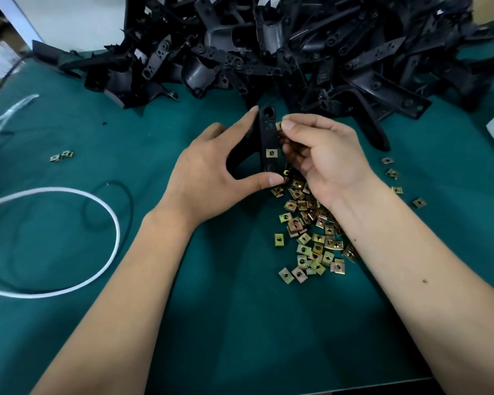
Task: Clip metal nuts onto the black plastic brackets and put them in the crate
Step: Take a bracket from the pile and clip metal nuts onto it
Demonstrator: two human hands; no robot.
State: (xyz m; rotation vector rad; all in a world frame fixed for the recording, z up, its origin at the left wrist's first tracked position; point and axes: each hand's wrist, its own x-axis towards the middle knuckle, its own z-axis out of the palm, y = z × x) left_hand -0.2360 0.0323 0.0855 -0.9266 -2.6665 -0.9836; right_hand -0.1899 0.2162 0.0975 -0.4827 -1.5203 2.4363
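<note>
A green worktop (69, 223) is seen beneath both hands, and beyond the hands a large heap of black plastic brackets (283, 47) is piled. No crate can be made out, so nothing can be said of what has been put in one. Just under the right wrist a loose scatter of metal nuts (311, 240) is spread.

One bracket (267, 138) is held upright between the hands: it is gripped by the left hand (211, 172), with the forefinger at its top and the thumb at its foot. One nut (271, 153) is already clipped low on its strip. A second nut (278, 126) is pinched in the curled fingers of the right hand (322, 155) and is set against the strip's upper edge.

The clipping step is judged to be in hand. A straight sideways push is called for next, so that the nut is seated over its hole.
</note>
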